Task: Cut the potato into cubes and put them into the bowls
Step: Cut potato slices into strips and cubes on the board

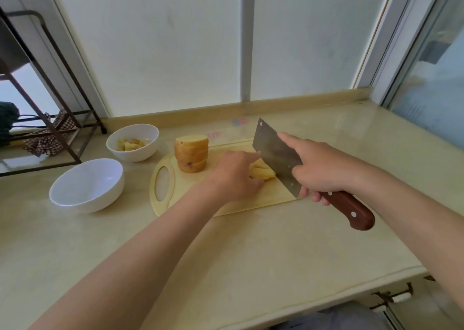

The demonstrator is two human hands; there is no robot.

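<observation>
Pins the potato strips (pixel 262 173) at the middle of the cutting board (pixel 266 200) under the curled left hand (pixel 234 176), bundled for a crosscut. Grips the cleaver (pixel 276 154) by its handle in the right hand (pixel 324 169), forefinger along the blade for steadiness. Parks the sliced stack (pixel 192 155) (skin on) at the board's left end, away from the edge. Keeps the farther bowl (pixel 141 154), cubes inside, and the nearer bowl (pixel 82 201) left of the board, within reach.

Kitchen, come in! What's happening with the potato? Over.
Right hand grips cleaver, blade on potato strips. Left hand holds strips steady. Sliced stack waits on board; far bowl has cubes. Nothing blocking.
</observation>
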